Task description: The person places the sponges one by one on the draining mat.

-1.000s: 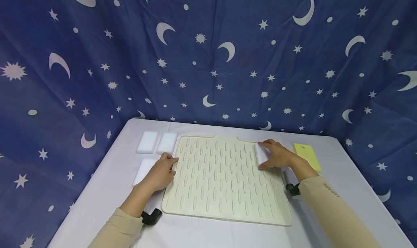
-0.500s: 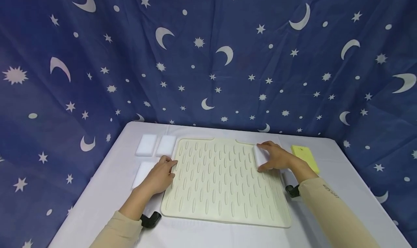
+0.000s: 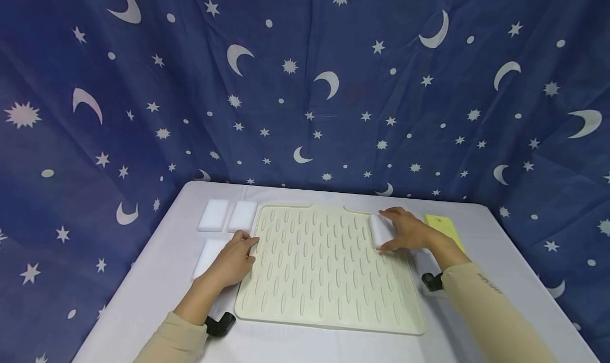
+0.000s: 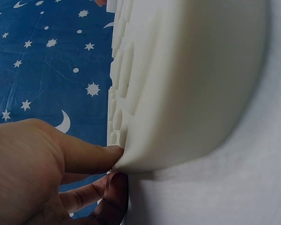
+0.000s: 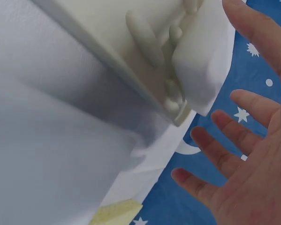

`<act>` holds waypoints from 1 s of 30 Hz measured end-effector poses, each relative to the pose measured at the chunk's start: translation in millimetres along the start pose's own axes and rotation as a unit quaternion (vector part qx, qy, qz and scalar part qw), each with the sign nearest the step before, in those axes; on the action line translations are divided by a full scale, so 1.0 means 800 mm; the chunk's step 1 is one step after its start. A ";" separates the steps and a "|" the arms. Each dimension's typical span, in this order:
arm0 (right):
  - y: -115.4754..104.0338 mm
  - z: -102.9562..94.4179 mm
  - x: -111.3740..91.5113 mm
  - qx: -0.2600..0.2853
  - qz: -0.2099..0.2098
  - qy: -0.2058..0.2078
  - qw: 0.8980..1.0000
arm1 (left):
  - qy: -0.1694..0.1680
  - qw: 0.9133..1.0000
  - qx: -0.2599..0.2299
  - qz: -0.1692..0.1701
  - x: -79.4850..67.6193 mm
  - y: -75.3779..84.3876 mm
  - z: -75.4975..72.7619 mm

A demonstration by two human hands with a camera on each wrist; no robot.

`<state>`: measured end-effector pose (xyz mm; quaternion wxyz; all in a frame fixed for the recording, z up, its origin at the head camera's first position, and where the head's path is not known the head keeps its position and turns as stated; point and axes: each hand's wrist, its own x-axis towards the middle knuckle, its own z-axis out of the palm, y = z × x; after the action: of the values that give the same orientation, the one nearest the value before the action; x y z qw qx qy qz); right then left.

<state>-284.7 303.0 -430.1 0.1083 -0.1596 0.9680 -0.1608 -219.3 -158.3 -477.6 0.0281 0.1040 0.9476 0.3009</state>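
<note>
A cream drying mat [image 3: 329,286] with raised oval ribs lies on the table. My left hand [image 3: 232,261] pinches its left edge; in the left wrist view the thumb [image 4: 100,158] lies against the rim, with the other fingertips close below it. Near the mat's back right corner, a white rectangular sponge [image 3: 381,231] sits on the ribs. My right hand [image 3: 410,231] is around its right side, holding nothing. In the right wrist view the fingers [image 5: 236,136] are spread, with a gap between them and the sponge [image 5: 203,61].
White sponges [image 3: 213,215] lie left of the mat, one partly covered by my left hand. A yellow sponge [image 3: 444,229] lies to the right, beyond my right wrist. Dark wrist mounts [image 3: 221,325] hang under both wrists. A starry blue curtain [image 3: 305,87] hangs behind the table.
My right fingers have loosened from the white sponge and drawn slightly to the right, leaving it on the mat. My left hand keeps its place. The head view has tilted up a little.
</note>
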 end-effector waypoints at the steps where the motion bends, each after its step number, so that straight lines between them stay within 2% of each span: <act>1: 0.001 -0.001 -0.002 0.000 -0.001 0.001 1.000 | 0.000 1.000 0.000 0.000 0.000 0.000 0.000; 30: 0.035 -0.018 -0.072 -0.002 0.020 0.009 1.000 | -0.011 1.000 0.004 -0.004 0.003 -0.001 0.000</act>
<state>-243.1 351.6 -417.2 0.1026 -0.1386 0.9722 -0.1583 -221.4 -158.1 -478.0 0.0395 0.1042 0.9488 0.2955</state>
